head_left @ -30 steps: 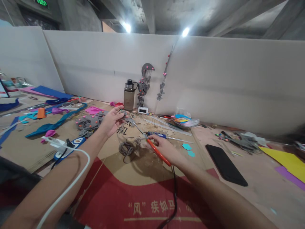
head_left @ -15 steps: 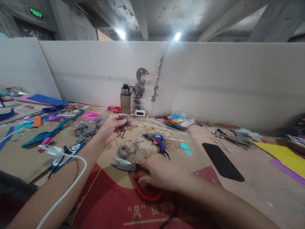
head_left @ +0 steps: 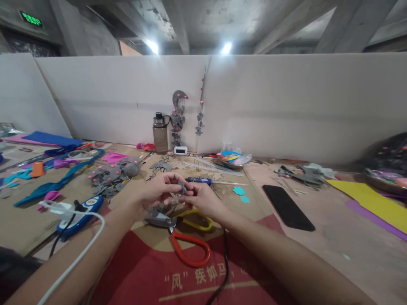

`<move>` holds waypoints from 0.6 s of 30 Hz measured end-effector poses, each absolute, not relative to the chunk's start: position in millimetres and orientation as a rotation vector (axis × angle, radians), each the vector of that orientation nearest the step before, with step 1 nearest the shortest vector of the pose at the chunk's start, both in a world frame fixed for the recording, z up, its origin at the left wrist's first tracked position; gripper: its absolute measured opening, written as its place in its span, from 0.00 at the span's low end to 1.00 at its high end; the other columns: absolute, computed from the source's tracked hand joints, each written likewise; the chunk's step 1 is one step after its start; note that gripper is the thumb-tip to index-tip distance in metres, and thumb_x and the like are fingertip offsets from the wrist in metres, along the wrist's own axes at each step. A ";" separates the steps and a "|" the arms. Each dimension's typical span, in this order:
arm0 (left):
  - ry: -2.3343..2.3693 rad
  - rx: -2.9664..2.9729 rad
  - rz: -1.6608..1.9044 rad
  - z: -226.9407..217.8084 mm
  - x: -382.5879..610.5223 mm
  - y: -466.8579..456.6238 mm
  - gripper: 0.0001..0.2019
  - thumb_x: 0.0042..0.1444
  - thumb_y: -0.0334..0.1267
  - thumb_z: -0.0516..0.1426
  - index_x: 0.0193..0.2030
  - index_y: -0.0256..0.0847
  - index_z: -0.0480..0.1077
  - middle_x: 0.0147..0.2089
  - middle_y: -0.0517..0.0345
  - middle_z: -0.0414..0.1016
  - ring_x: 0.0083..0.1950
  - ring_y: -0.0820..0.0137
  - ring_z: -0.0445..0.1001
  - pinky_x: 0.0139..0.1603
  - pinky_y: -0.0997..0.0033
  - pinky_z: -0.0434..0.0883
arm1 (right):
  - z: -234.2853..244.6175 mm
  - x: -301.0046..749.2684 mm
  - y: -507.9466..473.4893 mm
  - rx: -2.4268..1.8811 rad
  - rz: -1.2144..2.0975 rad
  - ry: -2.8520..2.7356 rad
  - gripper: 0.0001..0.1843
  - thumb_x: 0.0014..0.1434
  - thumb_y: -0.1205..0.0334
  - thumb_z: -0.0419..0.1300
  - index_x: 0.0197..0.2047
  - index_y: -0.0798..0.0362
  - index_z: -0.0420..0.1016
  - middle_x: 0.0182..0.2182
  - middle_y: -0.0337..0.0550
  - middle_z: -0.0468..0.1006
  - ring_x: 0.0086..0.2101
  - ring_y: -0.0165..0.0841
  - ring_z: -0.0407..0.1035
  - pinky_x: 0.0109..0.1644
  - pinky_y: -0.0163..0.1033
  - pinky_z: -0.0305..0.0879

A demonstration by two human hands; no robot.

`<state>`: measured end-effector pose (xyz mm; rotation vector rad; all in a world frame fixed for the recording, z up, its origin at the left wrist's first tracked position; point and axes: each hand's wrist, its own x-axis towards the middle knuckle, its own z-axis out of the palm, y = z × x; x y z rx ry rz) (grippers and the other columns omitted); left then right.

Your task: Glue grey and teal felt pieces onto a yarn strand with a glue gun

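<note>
My left hand (head_left: 160, 189) and my right hand (head_left: 203, 198) meet above the cardboard. Pinched between their fingertips is a small grey felt piece (head_left: 182, 187), whose shape is mostly covered by the fingers. Just below lie scissors (head_left: 190, 249) with one red and one yellow handle, blades pointing left and spread apart. Behind my right hand shows part of a blue glue gun (head_left: 202, 181); the rest is hidden. Grey cord (head_left: 155, 210) is partly visible under my left hand.
To the left are grey felt pieces with pink dots (head_left: 110, 174) and a blue power strip (head_left: 84, 216) with a white cable. A bottle (head_left: 160, 135) and a small clock (head_left: 180, 150) stand by the white partition (head_left: 270, 106). A black phone (head_left: 288, 207) lies right.
My right hand has left the scissors and moved up to join my left hand at the grey felt piece. My left hand has come lower. The view has turned slightly right.
</note>
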<state>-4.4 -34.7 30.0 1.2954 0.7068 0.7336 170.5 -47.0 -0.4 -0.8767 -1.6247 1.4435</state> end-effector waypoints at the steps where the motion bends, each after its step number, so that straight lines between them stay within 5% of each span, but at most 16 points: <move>1: 0.693 1.255 0.752 29.2 -4.3 -33.9 0.12 0.47 0.36 0.64 0.38 0.37 0.70 0.40 0.49 0.77 0.20 0.79 0.69 0.14 0.83 0.61 | 0.5 171.9 -45.9 -0.902 1.425 -1.614 0.07 0.46 0.62 0.63 0.28 0.54 0.70 0.20 0.30 0.66 0.21 0.24 0.62 0.27 0.31 0.61; 6: 0.614 1.104 0.865 27.2 -3.7 -30.6 0.11 0.47 0.31 0.64 0.38 0.37 0.69 0.36 0.52 0.78 0.23 0.75 0.73 0.14 0.82 0.65 | 3.5 177.7 -39.4 -0.962 1.393 -1.599 0.06 0.45 0.63 0.62 0.24 0.55 0.70 0.22 0.35 0.73 0.20 0.23 0.60 0.26 0.31 0.58; 11: 0.660 1.008 1.072 26.3 -18.8 -13.3 0.14 0.49 0.29 0.62 0.43 0.39 0.69 0.41 0.51 0.77 0.42 0.66 0.78 0.16 0.86 0.63 | 12.1 184.7 -38.0 -0.797 1.538 -1.542 0.11 0.45 0.57 0.65 0.27 0.55 0.71 0.21 0.36 0.72 0.20 0.22 0.58 0.25 0.31 0.55; 18: 0.805 0.874 1.166 16.7 -36.6 10.0 0.12 0.52 0.25 0.58 0.44 0.36 0.69 0.42 0.51 0.77 0.39 0.71 0.78 0.21 0.85 0.69 | 56.5 220.3 -41.2 -0.542 1.371 -1.389 0.17 0.46 0.47 0.64 0.27 0.49 0.64 0.22 0.33 0.63 0.21 0.24 0.52 0.26 0.34 0.53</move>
